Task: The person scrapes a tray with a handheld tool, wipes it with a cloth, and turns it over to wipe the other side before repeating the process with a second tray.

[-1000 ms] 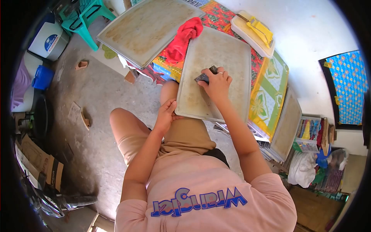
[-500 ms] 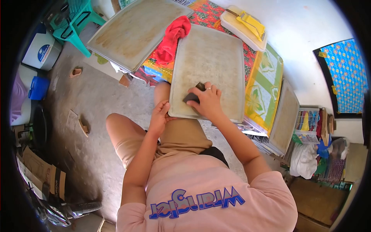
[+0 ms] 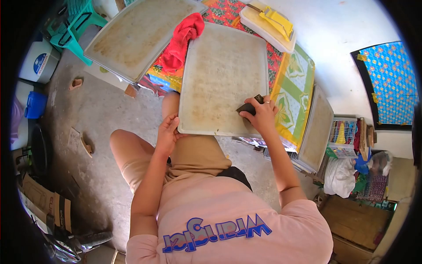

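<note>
A pale, rimmed flat tray [image 3: 222,75] with brownish stains lies in front of me, its near edge over my thigh. My left hand [image 3: 169,128] pinches the tray's near left corner between thumb and fingers. In my right hand [image 3: 262,113] is a dark sanding block [image 3: 249,107], pressed on the tray's surface near its right edge. The fingers curl over the block, so part of it is hidden. Small specks lie by the tray's near rim. A red cloth [image 3: 183,39] is bunched at the tray's far left edge.
A second stained tray [image 3: 138,37] lies at the far left. Beyond, a white container [image 3: 250,20] carries a yellow tool [image 3: 277,23]. The table has a patterned cover [image 3: 292,94]. Another tray [image 3: 314,127] leans at its right, near a wire basket [image 3: 344,132]. A green chair [image 3: 78,35] stands left.
My right hand has slid the sanding block rightward across the tray, toward its right edge. My left hand keeps its hold on the corner. The whole view has shifted slightly.
</note>
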Demonstrator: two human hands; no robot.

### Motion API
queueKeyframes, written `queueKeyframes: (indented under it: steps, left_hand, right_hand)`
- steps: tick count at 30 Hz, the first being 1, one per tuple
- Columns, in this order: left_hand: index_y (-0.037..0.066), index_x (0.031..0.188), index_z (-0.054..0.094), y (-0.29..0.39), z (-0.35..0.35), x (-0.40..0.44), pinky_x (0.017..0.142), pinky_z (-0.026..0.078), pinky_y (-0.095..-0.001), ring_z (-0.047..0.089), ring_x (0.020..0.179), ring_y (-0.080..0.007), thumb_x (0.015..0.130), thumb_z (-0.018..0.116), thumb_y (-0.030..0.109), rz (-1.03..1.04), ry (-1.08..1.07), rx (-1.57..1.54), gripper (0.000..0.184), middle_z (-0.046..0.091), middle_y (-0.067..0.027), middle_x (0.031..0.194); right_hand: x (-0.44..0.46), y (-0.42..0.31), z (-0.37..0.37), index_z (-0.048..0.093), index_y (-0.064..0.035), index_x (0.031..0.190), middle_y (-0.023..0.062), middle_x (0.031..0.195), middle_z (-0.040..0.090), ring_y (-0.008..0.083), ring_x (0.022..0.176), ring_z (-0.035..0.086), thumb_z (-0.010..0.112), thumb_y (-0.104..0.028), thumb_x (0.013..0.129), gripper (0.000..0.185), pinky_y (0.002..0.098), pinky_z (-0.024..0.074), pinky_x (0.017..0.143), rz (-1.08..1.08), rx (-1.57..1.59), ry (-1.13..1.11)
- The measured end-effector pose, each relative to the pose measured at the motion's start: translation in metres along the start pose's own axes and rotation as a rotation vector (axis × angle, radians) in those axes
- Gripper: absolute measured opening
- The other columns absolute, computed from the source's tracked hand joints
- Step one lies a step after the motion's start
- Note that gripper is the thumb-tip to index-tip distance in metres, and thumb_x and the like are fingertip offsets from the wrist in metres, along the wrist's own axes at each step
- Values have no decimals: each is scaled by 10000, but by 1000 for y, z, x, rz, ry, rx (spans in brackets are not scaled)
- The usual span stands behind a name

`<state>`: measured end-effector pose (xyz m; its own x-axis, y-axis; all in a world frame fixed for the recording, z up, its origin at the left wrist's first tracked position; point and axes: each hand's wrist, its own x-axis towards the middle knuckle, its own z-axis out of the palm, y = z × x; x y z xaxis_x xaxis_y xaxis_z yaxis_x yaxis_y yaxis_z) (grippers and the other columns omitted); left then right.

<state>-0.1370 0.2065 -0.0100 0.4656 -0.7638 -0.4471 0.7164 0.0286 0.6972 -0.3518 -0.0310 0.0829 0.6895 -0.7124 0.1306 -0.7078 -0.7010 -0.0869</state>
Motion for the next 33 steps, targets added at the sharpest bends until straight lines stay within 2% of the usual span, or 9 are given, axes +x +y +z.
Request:
queueKeyframes:
  steps: [3, 9, 10, 14, 20, 23, 26, 30, 33]
  left_hand:
    - [42, 1240, 548, -1, -2, 0, 684, 612, -311, 697, 880, -155, 1014, 523, 208, -11, -11, -8, 281, 675, -54, 1079]
    - [43, 1238, 550, -1, -1, 0, 686, 620, -308, 699, 884, -152, 1020, 510, 203, -7, -8, -23, 274, 676, -59, 1077]
    - [43, 1240, 549, -2, -2, 1, 686, 621, -307, 699, 881, -153, 1020, 508, 201, -6, -17, -30, 274, 676, -60, 1076]
    - [25, 1255, 542, -4, -5, 2, 668, 618, -302, 702, 858, -143, 1011, 537, 214, -6, -25, -41, 309, 675, -61, 1071]
    - [38, 1248, 540, -2, -3, 2, 680, 621, -301, 706, 851, -151, 1023, 503, 200, -8, -32, -39, 280, 683, -63, 1056]
    - [34, 1252, 537, -2, -3, 1, 679, 620, -300, 706, 848, -152, 1024, 503, 207, -11, -9, -29, 288, 682, -63, 1057]
    - [33, 1253, 537, 0, 1, 0, 680, 620, -301, 705, 845, -151, 1024, 507, 213, -9, -13, -35, 293, 681, -63, 1057]
    - [19, 1274, 528, -2, -1, 0, 666, 613, -289, 700, 856, -139, 1013, 532, 219, -7, -11, -43, 329, 678, -62, 1064]
    - [24, 1268, 530, -1, -1, 0, 672, 613, -292, 701, 860, -142, 1016, 525, 220, -10, -24, -35, 320, 678, -62, 1065]
  right_hand:
    - [10, 14, -2, 684, -327, 1042, 144, 1131, 533, 353, 1040, 497, 816, -435, 670, 410, 480, 331, 874, 94, -14, 4]
    - [-1, 13, 2, 684, -338, 1035, 124, 1103, 546, 341, 1036, 502, 818, -415, 670, 397, 467, 333, 880, -49, -63, 69]
    - [3, 18, -1, 685, -334, 1036, 136, 1131, 546, 348, 1040, 501, 820, -417, 667, 402, 470, 332, 889, 70, -52, 25]
    - [-6, 14, -3, 684, -332, 1044, 137, 1151, 546, 352, 1040, 503, 823, -426, 664, 416, 468, 338, 880, -19, -85, 20]
    - [-1, 14, -2, 677, -334, 1068, 130, 1110, 541, 347, 1016, 508, 819, -423, 674, 428, 470, 340, 879, 57, -91, 14]
    - [-10, 2, -5, 677, -327, 1069, 116, 1092, 540, 343, 1005, 510, 820, -417, 674, 430, 472, 344, 868, -86, -94, 33]
    - [0, 12, -1, 677, -325, 1070, 114, 1096, 538, 342, 1028, 498, 814, -417, 683, 421, 475, 347, 855, 50, -80, 18]
    - [-10, -5, -5, 683, -321, 1063, 117, 1088, 535, 335, 1026, 494, 812, -419, 680, 416, 473, 349, 851, -92, -30, -34]
    - [-10, -9, -4, 686, -317, 1045, 129, 1089, 527, 354, 1053, 491, 816, -430, 682, 402, 466, 335, 884, -69, -3, -38]
